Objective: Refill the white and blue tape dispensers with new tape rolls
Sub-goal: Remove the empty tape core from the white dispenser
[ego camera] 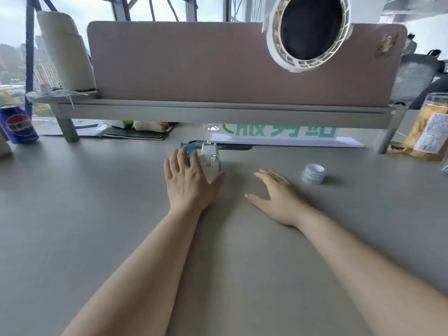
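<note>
A grey desk (97, 214) fills most of the view, backed by a tan partition (181, 64) on grey legs. A white fan (308, 32) hangs in front of the partition at upper right. Under the partition lies a white sign (286, 138) with green lettering. At the far left stands a blue cola can (18, 124); at the far right, a clear snack jar (430, 127).

Two bare forearms reach forward across the desk. The left hand (189, 183) lies over the dispensers, its fingers (183, 154) spread and resting on the blue dispenser (190, 150), thumb beside the white dispenser (211, 157); whether it grips them I cannot tell. The two dispensers stand touching, side by side, mid-desk just before the partition, blue on the left. The right hand (278, 197) is flat, palm down on the desk, fingers released and holding nothing. Just beyond it to the right a tape roll (313, 173) stands on the desk, apart from the hand and from the dispensers.
</note>
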`<state>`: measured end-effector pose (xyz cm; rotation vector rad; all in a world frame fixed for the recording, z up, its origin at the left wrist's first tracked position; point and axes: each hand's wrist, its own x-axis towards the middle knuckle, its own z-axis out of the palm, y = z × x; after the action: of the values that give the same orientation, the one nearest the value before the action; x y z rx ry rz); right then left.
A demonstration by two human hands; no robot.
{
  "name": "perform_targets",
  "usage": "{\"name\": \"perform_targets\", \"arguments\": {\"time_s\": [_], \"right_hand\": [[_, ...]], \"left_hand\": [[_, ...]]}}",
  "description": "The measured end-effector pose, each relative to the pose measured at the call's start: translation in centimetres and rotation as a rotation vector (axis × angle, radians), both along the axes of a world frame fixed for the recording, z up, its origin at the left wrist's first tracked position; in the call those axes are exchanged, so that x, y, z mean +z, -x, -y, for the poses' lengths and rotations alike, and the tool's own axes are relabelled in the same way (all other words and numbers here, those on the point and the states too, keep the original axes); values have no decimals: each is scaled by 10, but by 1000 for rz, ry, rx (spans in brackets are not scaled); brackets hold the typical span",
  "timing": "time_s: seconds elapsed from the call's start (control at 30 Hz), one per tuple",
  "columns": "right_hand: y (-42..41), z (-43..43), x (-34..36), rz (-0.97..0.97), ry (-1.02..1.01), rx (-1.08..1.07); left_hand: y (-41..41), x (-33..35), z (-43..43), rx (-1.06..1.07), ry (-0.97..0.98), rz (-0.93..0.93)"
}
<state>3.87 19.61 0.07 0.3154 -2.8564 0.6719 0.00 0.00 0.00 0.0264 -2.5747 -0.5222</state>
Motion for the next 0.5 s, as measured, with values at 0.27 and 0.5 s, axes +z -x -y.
{"name": "perform_targets", "arguments": {"time_s": [0.27, 0.5], "right_hand": [[4, -2, -2, -53, 53, -2], [-21, -11, 6, -50, 393, -66]], "left_hand": [[10, -1, -4, -11, 10, -159], [-42, 2, -11, -248, -112, -20]]}}
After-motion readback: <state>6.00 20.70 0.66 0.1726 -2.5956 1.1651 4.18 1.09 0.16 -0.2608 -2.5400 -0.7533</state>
